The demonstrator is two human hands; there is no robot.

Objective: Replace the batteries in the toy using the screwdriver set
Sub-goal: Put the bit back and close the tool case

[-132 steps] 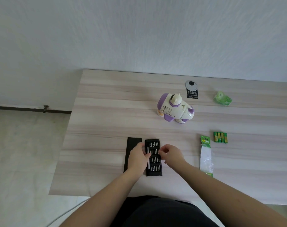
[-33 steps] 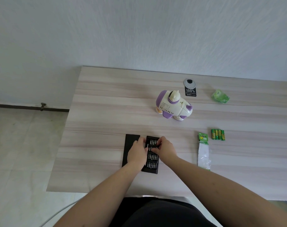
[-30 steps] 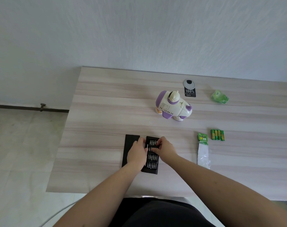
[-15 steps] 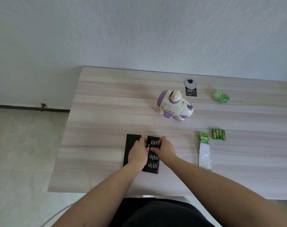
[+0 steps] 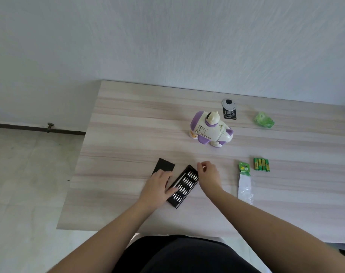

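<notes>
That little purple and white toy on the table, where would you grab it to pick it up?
Likely the toy around its rounded white body, from above, grip spanning its narrow width. It stands upright on small feet, with free tabletop on either side.

A single wide-angle camera worn on the head looks forward and steeply down over a wooden table [image 5: 128, 134], with the wall filling the upper frame and floor at the left. Both forearms reach in from the bottom edge, the left hand [image 5: 158, 184] and right hand [image 5: 208, 174] close below the lens, the far table edge well beyond the fingertips.
</notes>
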